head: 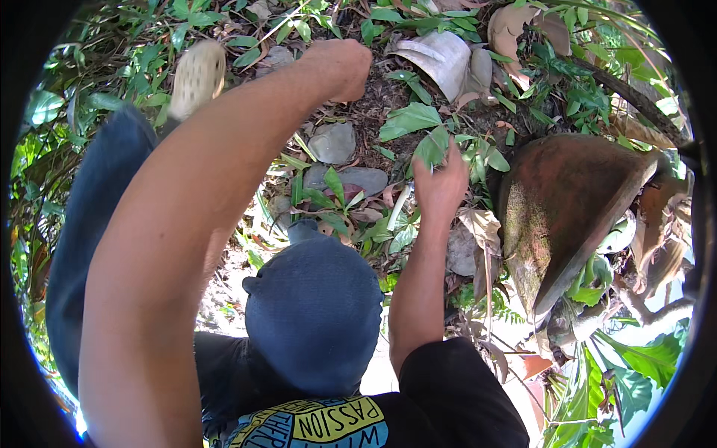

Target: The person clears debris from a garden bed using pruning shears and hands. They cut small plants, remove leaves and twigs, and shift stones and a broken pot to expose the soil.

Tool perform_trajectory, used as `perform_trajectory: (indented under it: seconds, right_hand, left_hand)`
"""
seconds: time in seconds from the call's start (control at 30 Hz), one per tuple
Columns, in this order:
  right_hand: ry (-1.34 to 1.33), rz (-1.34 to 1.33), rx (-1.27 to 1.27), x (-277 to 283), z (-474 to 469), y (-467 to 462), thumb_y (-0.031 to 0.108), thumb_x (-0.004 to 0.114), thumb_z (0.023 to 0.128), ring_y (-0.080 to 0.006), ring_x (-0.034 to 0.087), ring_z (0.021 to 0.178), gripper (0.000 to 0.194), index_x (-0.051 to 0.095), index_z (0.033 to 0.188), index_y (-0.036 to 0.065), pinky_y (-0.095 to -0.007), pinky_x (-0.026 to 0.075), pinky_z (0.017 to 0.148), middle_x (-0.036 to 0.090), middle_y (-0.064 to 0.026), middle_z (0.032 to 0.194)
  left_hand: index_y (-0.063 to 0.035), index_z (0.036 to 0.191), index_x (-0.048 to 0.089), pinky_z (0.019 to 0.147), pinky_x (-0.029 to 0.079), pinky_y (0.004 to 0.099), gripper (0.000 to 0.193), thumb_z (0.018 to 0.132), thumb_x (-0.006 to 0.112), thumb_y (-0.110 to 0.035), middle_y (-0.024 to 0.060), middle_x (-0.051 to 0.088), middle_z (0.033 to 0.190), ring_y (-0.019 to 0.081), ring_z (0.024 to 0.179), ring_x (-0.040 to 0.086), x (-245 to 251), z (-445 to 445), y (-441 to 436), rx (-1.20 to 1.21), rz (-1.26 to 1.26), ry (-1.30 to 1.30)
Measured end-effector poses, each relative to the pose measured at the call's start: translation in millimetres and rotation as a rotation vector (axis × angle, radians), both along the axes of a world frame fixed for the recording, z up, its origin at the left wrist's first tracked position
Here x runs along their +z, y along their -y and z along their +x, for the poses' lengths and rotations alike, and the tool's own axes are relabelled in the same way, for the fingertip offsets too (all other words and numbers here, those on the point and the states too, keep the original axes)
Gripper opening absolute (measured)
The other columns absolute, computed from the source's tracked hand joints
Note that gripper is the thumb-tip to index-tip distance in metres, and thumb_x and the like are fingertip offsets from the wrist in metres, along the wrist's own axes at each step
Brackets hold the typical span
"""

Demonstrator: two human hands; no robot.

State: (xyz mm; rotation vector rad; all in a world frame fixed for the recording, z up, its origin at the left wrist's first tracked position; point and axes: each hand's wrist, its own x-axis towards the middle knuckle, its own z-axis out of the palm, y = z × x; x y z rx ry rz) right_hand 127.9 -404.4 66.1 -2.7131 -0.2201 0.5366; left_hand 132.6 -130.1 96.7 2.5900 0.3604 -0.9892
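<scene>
My left hand is closed in a fist above the soil, its fingers turned away so that anything inside is hidden. Bare soil and stones lie below it. At the middle right, my right hand has thumb and forefinger on a green leaf of a low plant. Another broad leaf spreads just beyond those fingers. Beside the right wrist a whitish rod-like piece pokes out; its upper end is at the hand, and I cannot tell whether it is held.
A mossy terracotta pot leans on its side at the right. Near the top lies a pale curved shard. Grey stones and dry leaves litter the ground. My blue-clad knee and beige shoe are close by.
</scene>
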Motion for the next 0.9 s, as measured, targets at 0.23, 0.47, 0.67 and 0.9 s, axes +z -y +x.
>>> perform_trajectory:
  seconds: [0.23,0.47,0.67,0.9]
  right_hand:
    - [0.296,-0.134,0.24,-86.6,104.1,-62.5,0.018,0.073,0.074,-0.0405,0.054,0.116,0.07,0.051,0.139,0.005,-0.0508,0.05,0.093,0.054,-0.0224,0.125]
    - [0.197,-0.358,0.387,-98.7,133.9,-65.9,0.009,0.056,0.086,-0.0408,0.07,0.089,0.062,0.041,0.146,0.002,-0.0497,0.059,0.074,0.065,-0.0241,0.106]
    - [0.194,-0.36,0.475,-98.2,147.6,-64.9,0.008,0.057,0.087,-0.0357,0.073,0.073,0.057,0.044,0.141,-0.005,-0.0449,0.06,0.063,0.069,-0.0224,0.087]
    - [0.177,-0.303,0.41,-91.0,142.0,-61.8,0.01,0.054,0.089,-0.0368,0.073,0.077,0.053,0.047,0.14,-0.002,-0.0469,0.06,0.065,0.07,-0.0228,0.089]
  left_hand:
    - [-0.0071,0.132,0.048,0.101,0.047,0.0518,0.054,0.084,0.068,-0.02,0.019,0.06,0.127,0.0361,0.121,0.059,-77.4,49.2,25.4,0.165,0.038,0.208]
    - [-0.0107,0.146,0.038,0.094,0.051,0.0524,0.079,0.074,0.069,-0.008,0.0288,0.059,0.12,0.0458,0.106,0.062,-141.8,83.9,23.2,0.085,-0.165,0.26]
    - [-0.0083,0.144,0.041,0.094,0.05,0.0512,0.078,0.072,0.069,-0.013,0.0325,0.063,0.112,0.0485,0.107,0.061,-155.0,92.4,3.3,0.054,-0.432,0.356]
    - [0.0048,0.142,0.034,0.095,0.05,0.0515,0.072,0.08,0.063,-0.02,0.0345,0.063,0.114,0.0482,0.106,0.062,-139.5,105.1,18.2,-0.007,-0.324,0.145]
